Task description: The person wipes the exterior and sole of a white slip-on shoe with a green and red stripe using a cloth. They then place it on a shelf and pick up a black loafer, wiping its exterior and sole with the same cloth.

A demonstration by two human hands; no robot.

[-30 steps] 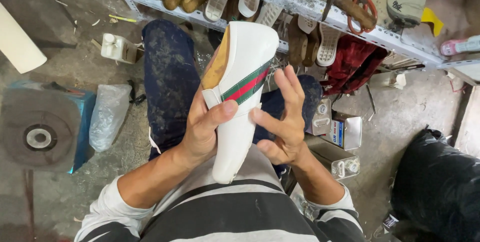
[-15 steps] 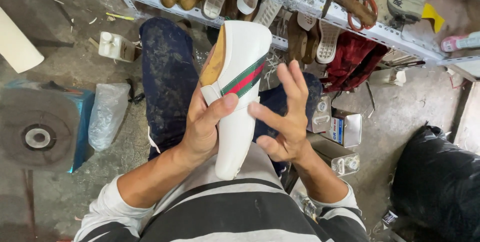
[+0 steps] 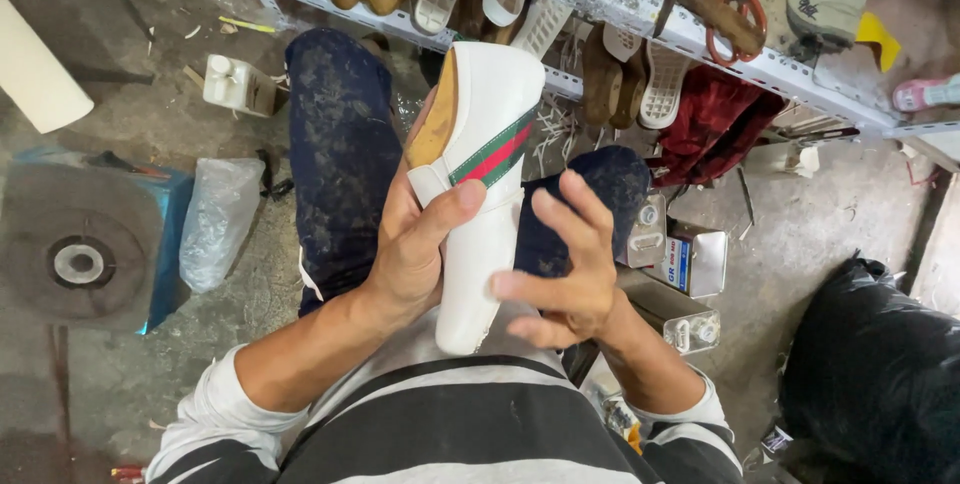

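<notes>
The left hand [image 3: 415, 254] has its grip closed round the middle of a white shoe [image 3: 480, 194] with a green and red stripe, thumb across the upper and fingers behind, holding it upright over the lap with the toe rising away from the grip. Just beside that grip, the right hand [image 3: 565, 274] is spread open, its fingertips near or brushing the shoe's side, holding nothing. The shoe looks light and fairly stiff with a smooth, perhaps slippery upper, so the waist, where the left hand has it, seems the surest hold.
</notes>
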